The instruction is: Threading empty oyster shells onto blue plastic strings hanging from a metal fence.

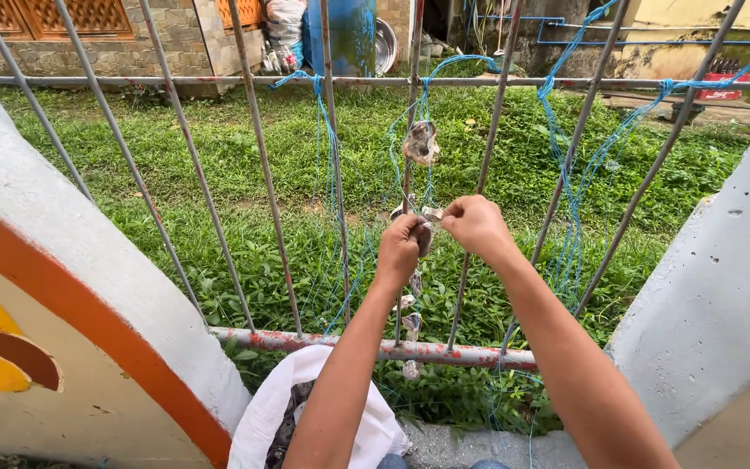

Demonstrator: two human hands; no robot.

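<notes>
White sack (262, 417) gapes just below my left forearm, dark shells showing in its mouth. Left hand (401, 247) is curled into a fist around a grey shell (425, 236) on the blue string (332, 148); right hand (476, 224), just beside it and nearly touching, pinches the thin line between thumb and fingertip. One more shell (421, 143) hangs above both hands against the grey fence bars (262, 156), others dangle beneath the left fist, grass (219, 148) beyond.
</notes>
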